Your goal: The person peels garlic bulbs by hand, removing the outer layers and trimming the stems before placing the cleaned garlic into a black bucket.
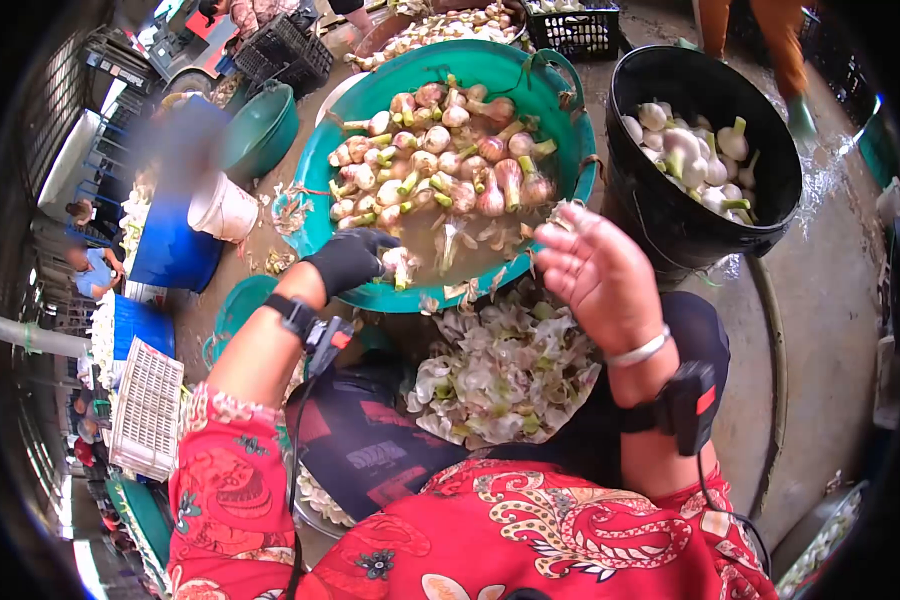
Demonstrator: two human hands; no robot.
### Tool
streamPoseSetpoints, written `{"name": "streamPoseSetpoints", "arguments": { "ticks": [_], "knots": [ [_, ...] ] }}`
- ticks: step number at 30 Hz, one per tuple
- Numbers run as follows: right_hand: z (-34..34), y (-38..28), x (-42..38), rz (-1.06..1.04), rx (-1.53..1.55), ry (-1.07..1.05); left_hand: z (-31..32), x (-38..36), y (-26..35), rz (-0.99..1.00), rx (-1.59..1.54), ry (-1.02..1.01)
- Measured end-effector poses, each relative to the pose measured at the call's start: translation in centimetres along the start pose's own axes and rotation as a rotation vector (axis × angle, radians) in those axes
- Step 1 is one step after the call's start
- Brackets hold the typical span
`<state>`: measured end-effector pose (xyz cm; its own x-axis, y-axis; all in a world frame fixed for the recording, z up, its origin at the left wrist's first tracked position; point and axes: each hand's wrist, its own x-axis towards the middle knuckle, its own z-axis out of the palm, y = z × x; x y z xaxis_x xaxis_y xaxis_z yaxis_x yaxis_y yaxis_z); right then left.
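My left hand [352, 262], in a black glove, is closed on a garlic bulb [400, 266] at the near rim of a green tub [315, 215]. In the tub's murky water float several purple-white garlic bulbs [462, 196] with cut green stems. My right hand [602, 275] is bare, palm turned inward, fingers loosely apart, over the tub's near right rim. A small pale scrap, perhaps peel, shows at its fingertips; I cannot make it out clearly. Below the tub, between my legs, lies a heap of garlic peel [505, 375].
On the right stands a black bucket [660, 225] of white garlic bulbs. A hose [773, 370] runs along the wet floor. To the left are a white bucket [225, 208], a blue tub [175, 245] and a white crate [147, 410]. Other people are at the back and left.
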<state>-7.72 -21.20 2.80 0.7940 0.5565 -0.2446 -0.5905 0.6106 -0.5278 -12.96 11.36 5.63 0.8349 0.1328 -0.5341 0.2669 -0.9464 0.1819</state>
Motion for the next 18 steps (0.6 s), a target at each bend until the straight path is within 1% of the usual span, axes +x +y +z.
{"name": "streamPoseSetpoints", "arguments": {
  "ticks": [1, 2, 4, 5, 6, 8, 9, 10, 11, 12, 14, 15, 16, 17, 18],
  "knots": [
    [0.4, 0.6, -0.2, 0.011, -0.058, 0.019, 2.3, 2.8, -3.3, 0.268, 0.236, 0.087],
    [0.8, 0.9, -0.3, 0.022, -0.12, 0.038, 2.1, 3.6, -1.4, 0.064, 0.343, -0.092],
    [0.9, 1.0, 0.1, 0.054, -0.149, 0.046, 3.6, 4.8, -0.7, 0.157, 0.695, -0.162],
    [1.1, 0.8, 0.2, 0.062, -0.155, 0.055, 4.0, 4.5, 0.0, 0.164, 0.75, -0.214],
    [1.3, 0.6, 0.3, 0.07, -0.159, 0.063, 4.6, 4.8, -0.7, 0.195, 0.745, -0.2],
    [1.5, 0.6, 0.6, 0.074, -0.14, 0.068, 3.6, 4.8, 0.1, 0.184, 0.763, -0.205],
    [1.5, 0.7, 0.8, 0.079, -0.148, 0.058, 3.5, 5.5, -1.6, 0.186, 0.767, -0.21],
    [1.6, 0.8, 0.9, 0.085, -0.157, 0.047, 3.3, 6.6, -4.6, 0.269, 0.532, -0.074],
    [1.7, 1.0, 1.0, 0.096, -0.158, 0.044, 2.5, 6.3, -4.8, 0.345, 0.294, 0.06],
    [1.9, 1.5, 1.0, 0.097, -0.158, 0.044, 2.0, 5.5, -5.0, 0.282, 0.062, 0.178],
    [2.2, 2.8, 1.3, 0.126, -0.304, 0.004, 0.0, 1.9, -2.4, 0.178, -0.259, 0.252],
    [2.6, 3.6, 1.1, 0.133, -0.328, -0.035, 0.3, 0.7, -1.9, 0.172, -0.526, 0.238],
    [3.0, 4.3, 1.1, 0.149, -0.421, -0.082, 1.0, -0.7, -1.5, 0.164, -0.793, 0.22],
    [3.3, 5.7, 1.0, 0.083, -0.492, -0.111, 2.0, -1.9, -0.8, 0.22, -1.043, 0.13],
    [3.5, 7.2, 0.9, 0.017, -0.563, -0.138, 3.4, -2.9, -0.4, 0.436, -0.853, 0.202]
  ]
}}
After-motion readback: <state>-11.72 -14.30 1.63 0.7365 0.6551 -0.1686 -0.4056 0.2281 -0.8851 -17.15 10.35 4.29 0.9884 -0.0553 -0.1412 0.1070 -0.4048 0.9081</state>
